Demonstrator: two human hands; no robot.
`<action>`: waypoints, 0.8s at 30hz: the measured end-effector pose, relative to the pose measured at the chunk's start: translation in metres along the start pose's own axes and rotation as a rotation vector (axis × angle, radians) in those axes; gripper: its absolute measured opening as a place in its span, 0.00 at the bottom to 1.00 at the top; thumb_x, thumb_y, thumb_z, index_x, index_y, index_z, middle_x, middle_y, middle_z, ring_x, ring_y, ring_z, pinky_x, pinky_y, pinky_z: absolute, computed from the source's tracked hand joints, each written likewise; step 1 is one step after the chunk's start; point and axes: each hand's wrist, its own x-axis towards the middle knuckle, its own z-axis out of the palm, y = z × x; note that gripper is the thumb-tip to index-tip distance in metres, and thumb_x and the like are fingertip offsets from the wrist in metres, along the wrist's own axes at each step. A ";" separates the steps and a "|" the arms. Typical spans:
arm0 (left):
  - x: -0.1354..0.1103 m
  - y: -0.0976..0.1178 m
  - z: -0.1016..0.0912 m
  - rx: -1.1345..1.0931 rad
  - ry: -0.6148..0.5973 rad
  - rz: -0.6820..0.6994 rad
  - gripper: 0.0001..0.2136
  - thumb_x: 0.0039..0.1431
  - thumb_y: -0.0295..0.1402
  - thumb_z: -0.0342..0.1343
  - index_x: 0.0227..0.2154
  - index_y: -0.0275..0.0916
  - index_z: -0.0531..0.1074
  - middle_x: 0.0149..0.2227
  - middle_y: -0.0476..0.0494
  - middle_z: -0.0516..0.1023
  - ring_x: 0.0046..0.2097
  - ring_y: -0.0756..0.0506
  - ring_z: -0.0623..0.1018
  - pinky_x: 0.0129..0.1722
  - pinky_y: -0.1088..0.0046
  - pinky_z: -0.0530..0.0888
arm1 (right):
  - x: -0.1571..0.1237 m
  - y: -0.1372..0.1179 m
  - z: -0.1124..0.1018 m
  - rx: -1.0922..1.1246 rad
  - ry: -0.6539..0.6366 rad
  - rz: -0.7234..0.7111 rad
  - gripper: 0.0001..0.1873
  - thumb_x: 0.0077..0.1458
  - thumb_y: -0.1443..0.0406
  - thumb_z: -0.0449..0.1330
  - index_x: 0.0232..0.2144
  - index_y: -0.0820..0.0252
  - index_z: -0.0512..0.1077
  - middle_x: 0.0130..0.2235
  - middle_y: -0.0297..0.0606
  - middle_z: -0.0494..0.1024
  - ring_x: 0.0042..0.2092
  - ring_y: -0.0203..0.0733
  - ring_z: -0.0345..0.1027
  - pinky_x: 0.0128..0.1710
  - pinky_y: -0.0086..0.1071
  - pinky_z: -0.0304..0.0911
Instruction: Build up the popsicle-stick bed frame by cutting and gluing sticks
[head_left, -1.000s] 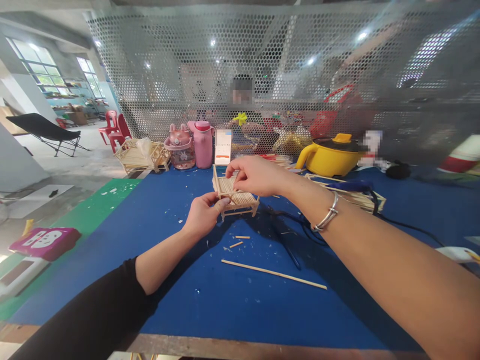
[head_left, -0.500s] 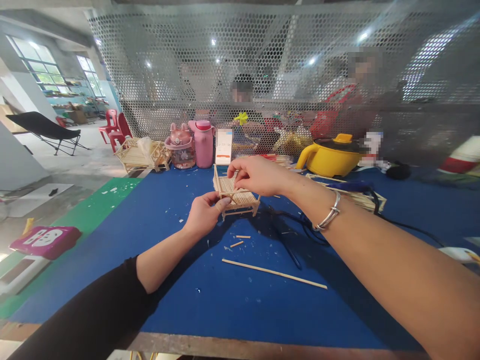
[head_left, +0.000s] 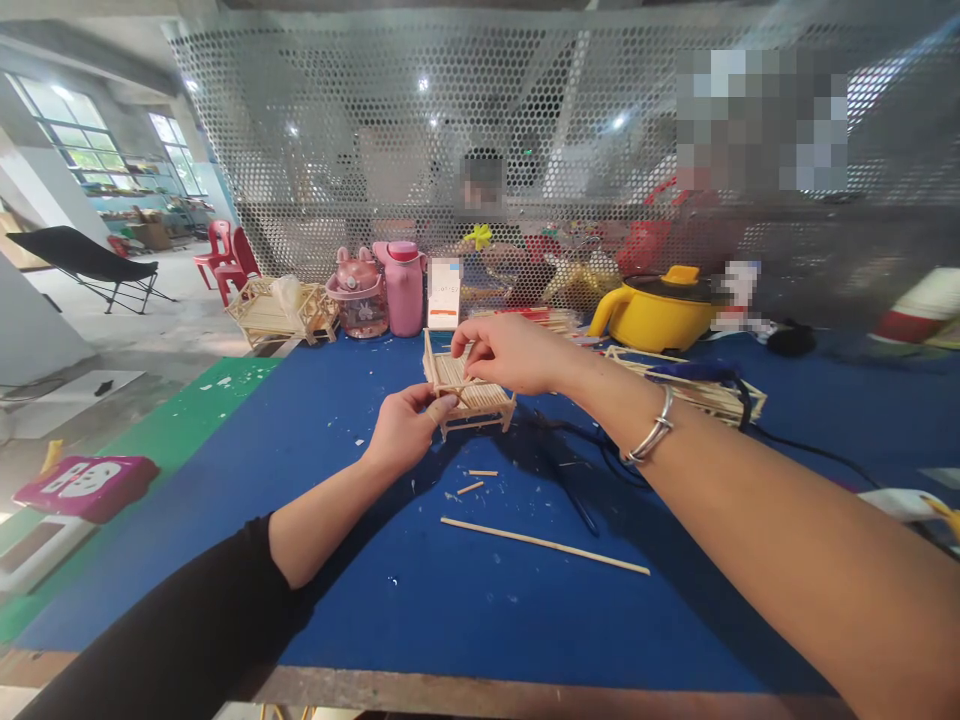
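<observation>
Though spindly, a slatted stick frame (head_left: 484, 397)

Head-worn view, forward and down (fairly near) across the blue tabletop (head_left: 525, 632).

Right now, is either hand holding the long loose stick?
No, the long stick lies on the blue tabletop, apart from both the left hand and the right hand.

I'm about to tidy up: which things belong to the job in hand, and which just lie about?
Belong to the job:
small slatted frame of pale wooden sticks, held by the left hand
probably the long, thin wooden stick
probably the two short wooden pieces

Apparently just lying about:
pink plastic jug
round yellow pot
purple-and-white plastic block
</observation>
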 end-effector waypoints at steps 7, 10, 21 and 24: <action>0.000 0.001 0.001 -0.019 -0.007 -0.008 0.09 0.49 0.36 0.59 0.32 0.39 0.78 0.32 0.47 0.82 0.33 0.49 0.77 0.38 0.74 0.72 | -0.001 0.001 0.000 -0.043 0.074 0.009 0.11 0.45 0.72 0.56 0.34 0.60 0.72 0.28 0.34 0.78 0.31 0.36 0.69 0.31 0.29 0.58; 0.000 0.003 0.001 -0.030 -0.010 -0.013 0.08 0.49 0.35 0.59 0.31 0.39 0.78 0.33 0.47 0.82 0.34 0.48 0.78 0.39 0.73 0.73 | -0.017 0.002 -0.013 -0.120 0.278 0.067 0.10 0.48 0.71 0.55 0.35 0.60 0.72 0.31 0.36 0.79 0.33 0.38 0.69 0.33 0.32 0.57; -0.001 0.004 0.002 -0.054 -0.012 -0.033 0.08 0.49 0.36 0.59 0.30 0.38 0.78 0.32 0.46 0.81 0.35 0.47 0.78 0.41 0.71 0.73 | -0.092 0.020 0.058 0.275 -0.172 0.292 0.08 0.46 0.71 0.55 0.32 0.59 0.69 0.28 0.33 0.80 0.29 0.36 0.72 0.27 0.26 0.62; -0.001 0.002 0.002 -0.055 -0.013 -0.034 0.08 0.49 0.36 0.60 0.30 0.39 0.78 0.33 0.45 0.82 0.36 0.47 0.78 0.41 0.71 0.73 | -0.092 0.016 0.061 0.207 -0.187 0.281 0.06 0.46 0.68 0.58 0.30 0.58 0.73 0.29 0.31 0.80 0.30 0.36 0.72 0.29 0.26 0.62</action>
